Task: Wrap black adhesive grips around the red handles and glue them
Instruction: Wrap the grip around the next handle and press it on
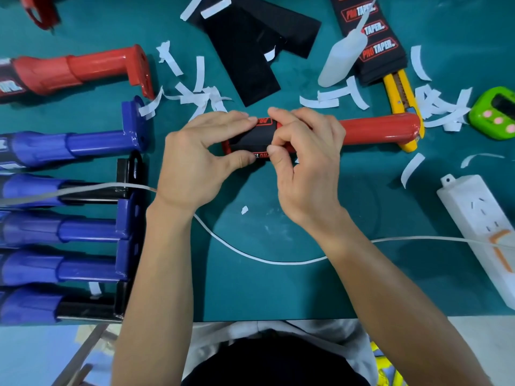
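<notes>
Head view: nearest, the table (278, 305) edge runs below the red handle (379, 129), with open mat and a white cable (250, 253) between them. Both hands are curled round the black grip (250, 139) on the handle's left end. The left hand (192, 162) pinches it between thumb and fingers, and the right hand (306, 168) grips it with bent fingers. Blue handles (83, 143) crowd the handle's left. A power strip (479, 218) lies to its lower right. Beyond it lie paper strips (195, 96), a knife (401, 93) under its right end, a glue bottle (342, 57) and black sheets (250, 57).

Two red handles (379, 126) (94, 64) and five blue handles (97, 142) (28, 188) (83, 231) (83, 270) (28, 306) were in view, plus a cropped red piece (39, 9). There was one glue bottle (342, 57), one yellow knife (401, 90), one green timer (485, 112) and one power strip (479, 215).
</notes>
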### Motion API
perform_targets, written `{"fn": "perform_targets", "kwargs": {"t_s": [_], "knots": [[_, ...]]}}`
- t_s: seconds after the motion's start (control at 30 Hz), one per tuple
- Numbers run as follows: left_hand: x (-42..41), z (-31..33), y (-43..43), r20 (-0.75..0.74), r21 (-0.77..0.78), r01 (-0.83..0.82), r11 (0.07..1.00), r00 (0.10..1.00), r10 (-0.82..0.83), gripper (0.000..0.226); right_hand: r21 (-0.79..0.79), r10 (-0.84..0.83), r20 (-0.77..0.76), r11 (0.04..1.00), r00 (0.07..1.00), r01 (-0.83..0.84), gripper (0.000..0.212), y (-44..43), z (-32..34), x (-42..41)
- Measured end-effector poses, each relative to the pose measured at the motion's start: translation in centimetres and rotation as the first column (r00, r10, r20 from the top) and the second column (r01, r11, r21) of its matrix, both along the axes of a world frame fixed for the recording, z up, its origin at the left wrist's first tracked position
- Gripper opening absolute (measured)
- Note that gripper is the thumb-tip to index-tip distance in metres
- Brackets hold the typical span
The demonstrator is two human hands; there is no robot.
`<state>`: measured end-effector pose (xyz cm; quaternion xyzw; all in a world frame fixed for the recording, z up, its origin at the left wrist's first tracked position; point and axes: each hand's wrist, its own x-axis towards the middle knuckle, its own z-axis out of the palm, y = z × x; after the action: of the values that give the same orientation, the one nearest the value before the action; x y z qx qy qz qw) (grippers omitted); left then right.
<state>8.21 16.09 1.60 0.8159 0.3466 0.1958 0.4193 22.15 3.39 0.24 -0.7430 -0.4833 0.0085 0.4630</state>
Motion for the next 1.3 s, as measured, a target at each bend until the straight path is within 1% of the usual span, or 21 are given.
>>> {"fn": "perform_targets", "kwargs": {"t_s": [0.17, 0.3, 0.4, 0.6, 0.73, 0.8, 0.83, 0.9, 0.97, 1.0, 1.07, 1.13, 1.17, 1.23, 1.3], "knots": [[0.0, -0.2, -0.2, 0.014, 0.007, 0.005, 1.000, 1.000, -0.005, 0.052, 0.007, -0.011, 0.019, 1.000, 1.000, 0.011, 0.009, 0.2, -0.1, -0.2], [0.2, -0.2, -0.6, 0.023, -0.032, -0.029, 0.999, 0.999, 0.030, 0.051, -0.002, -0.040, 0.044, 0.999, 0.998, 0.040, 0.012, 0.3, -0.1, -0.3], [0.3, 0.0, -0.9, 0.021, -0.052, -0.049, 0.997, 0.998, 0.050, 0.051, -0.006, -0.054, 0.039, 0.998, 0.998, 0.055, 0.008, 0.3, 0.0, -0.6], [0.5, 0.1, -1.3, 0.011, -0.076, -0.091, 0.993, 0.996, 0.092, 0.047, -0.022, -0.102, 0.043, 0.994, 0.994, 0.103, 0.020, 0.3, 0.2, -1.1], [0.5, 0.0, -1.4, 0.010, -0.064, -0.098, 0.993, 0.995, 0.099, 0.045, -0.013, -0.101, 0.030, 0.995, 0.994, 0.101, 0.018, 0.3, 0.5, -0.9], [0.5, 0.0, -1.5, 0.021, -0.060, -0.106, 0.993, 0.994, 0.108, 0.044, -0.042, -0.090, 0.027, 0.995, 0.996, 0.091, 0.017, 0.3, 0.8, -0.9], [0.5, 0.0, -1.6, 0.030, -0.059, -0.115, 0.992, 0.993, 0.117, 0.043, -0.080, -0.089, 0.053, 0.992, 0.995, 0.093, 0.022, 0.3, 1.0, -0.8], [0.4, -0.2, -1.9, 0.050, -0.062, -0.137, 0.989, 0.989, 0.140, 0.042, -0.180, -0.082, 0.176, 0.977, 0.981, 0.114, 0.038, 0.1, 1.2, -0.2], [0.3, -0.4, -2.3, 0.057, -0.020, -0.154, 0.988, 0.986, 0.155, 0.041, -0.258, -0.024, 0.269, 0.961, 0.963, 0.096, 0.041, -0.3, 1.1, 0.8], [0.3, -0.5, -2.4, 0.055, 0.028, -0.154, 0.988, 0.987, 0.153, 0.040, -0.279, 0.009, 0.273, 0.958, 0.962, 0.070, 0.039, -0.4, 1.2, 1.2], [0.6, -0.5, -2.7, 0.034, 0.144, -0.117, 0.983, 0.993, 0.113, 0.041, -0.286, 0.044, 0.224, 0.958, 0.974, 0.023, 0.037, -0.6, 1.3, 1.8], [1.2, -0.5, -3.0, -0.045, 0.265, -0.018, 0.964, 0.999, 0.031, 0.054, -0.294, 0.066, 0.188, 0.956, 0.980, -0.008, 0.037, -0.7, 1.4, 2.0], [1.5, -0.7, -3.1, -0.091, 0.292, 0.037, 0.956, 0.996, -0.011, 0.062, -0.304, 0.078, 0.185, 0.952, 0.980, -0.018, 0.037, -0.7, 1.4, 2.0], [1.8, -1.0, -3.2, -0.106, 0.245, 0.083, 0.966, 0.993, -0.058, 0.065, -0.317, 0.092, 0.185, 0.948, 0.978, -0.029, 0.037, -0.7, 1.5, 2.1], [1.7, -1.2, -3.2, -0.079, 0.207, 0.069, 0.976, 0.995, -0.054, 0.061, -0.320, 0.101, 0.180, 0.947, 0.978, -0.039, 0.037, -0.6, 1.4, 2.3]]}}
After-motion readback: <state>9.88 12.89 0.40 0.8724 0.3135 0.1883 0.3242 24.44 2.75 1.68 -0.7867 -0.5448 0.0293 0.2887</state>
